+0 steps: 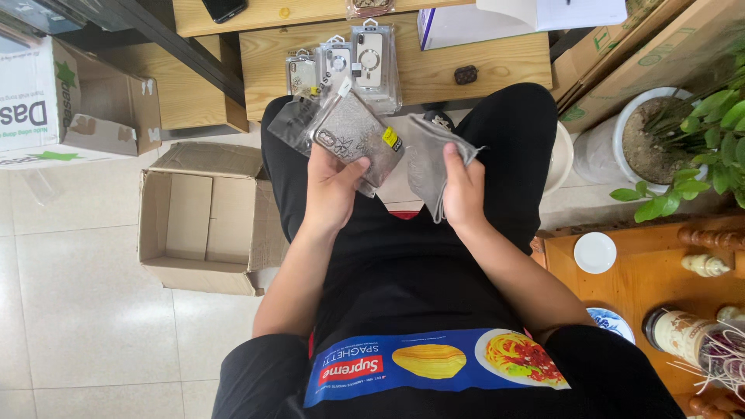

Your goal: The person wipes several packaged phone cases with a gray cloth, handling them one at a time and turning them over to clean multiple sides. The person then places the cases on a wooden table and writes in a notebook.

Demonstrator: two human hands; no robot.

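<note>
Your left hand (332, 186) grip clamps glittery phone case in clear sleeve (353, 138), thumb over lower edge; right hand (462, 185) pinches grey pouch (429, 155) beside it. Both held above lap, just short of desk (497, 66). Step looks like sorting or bagging; next move needs pouch mouth opened. Forearms bent, palms facing inward.

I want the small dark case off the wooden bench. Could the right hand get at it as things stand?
Probably not freely: the right hand is shut on a grey pouch. The small dark case lies uncovered on the bench.
</note>
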